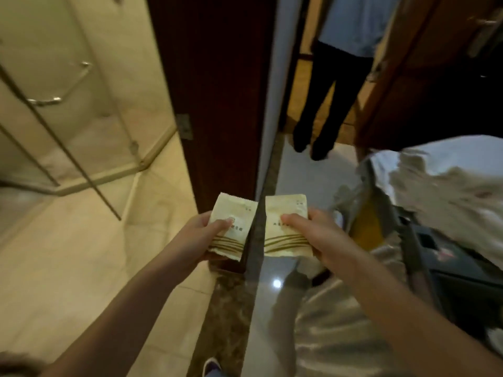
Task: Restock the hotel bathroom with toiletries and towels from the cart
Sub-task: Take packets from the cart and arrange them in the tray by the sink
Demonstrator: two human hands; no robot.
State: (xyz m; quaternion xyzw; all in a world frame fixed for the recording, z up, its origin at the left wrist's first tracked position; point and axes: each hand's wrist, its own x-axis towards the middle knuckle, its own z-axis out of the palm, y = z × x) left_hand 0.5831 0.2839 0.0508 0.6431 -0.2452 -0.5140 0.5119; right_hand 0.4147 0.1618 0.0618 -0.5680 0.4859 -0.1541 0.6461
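Note:
My left hand (pixel 200 236) grips a cream toiletry packet (pixel 234 216) with brown stripes, thumb on its front. My right hand (pixel 313 235) grips a second, matching packet (pixel 285 208) the same way. Both packets are held side by side at waist height, right in front of the edge of the dark wooden bathroom door (pixel 217 104). The housekeeping cart (pixel 449 254) stands to my right, with white linen (pixel 449 180) piled on top.
The bathroom lies to the left, with beige floor tiles (pixel 81 268) and a glass shower enclosure (pixel 68 118). A person in dark trousers (pixel 326 99) stands in the doorway ahead. A dark marble threshold (pixel 226 308) runs under my hands.

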